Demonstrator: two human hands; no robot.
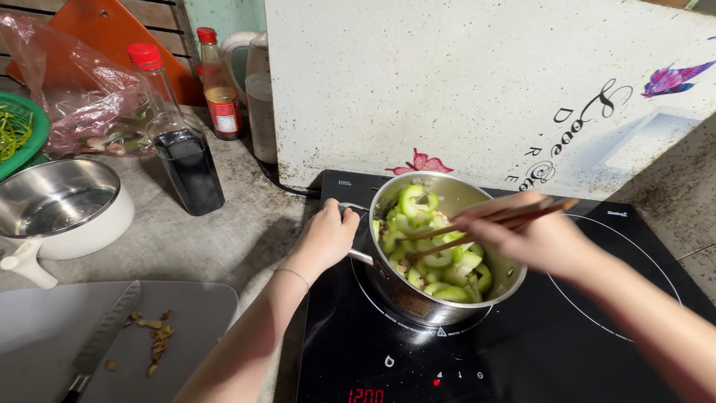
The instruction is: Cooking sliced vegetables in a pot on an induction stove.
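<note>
Head view. I see a steel pot standing on the left ring of a black induction cooktop. The pot is filled with pale green sliced vegetable pieces, some ring-shaped, mixed with small lighter bits.

My left hand is closed around the pot handle on the pot's left side. The fingers wrap the handle fully; the thumb lies on top. A thin bracelet sits on the left wrist.

My right hand is above the pot's right rim, slightly blurred. Its fingers are pinched shut on a pair of brown chopsticks. The chopstick tips point left and down into the vegetable pieces, near the pot's centre; the upper ends project to the right past the hand.

Surroundings, left of the cooktop, on a grey counter:
- A grey cutting board at the lower left carries a knife and a few vegetable scraps.
- A white-walled bowl with a steel lining stands behind the board, with its handle pointing down-left.
- A dark sauce bottle with a red cap stands behind the bowl; a smaller red-capped bottle stands farther back.
- A clear plastic bag and a green basket occupy the far left corner.

A speckled white panel stands upright directly behind the cooktop.
</note>
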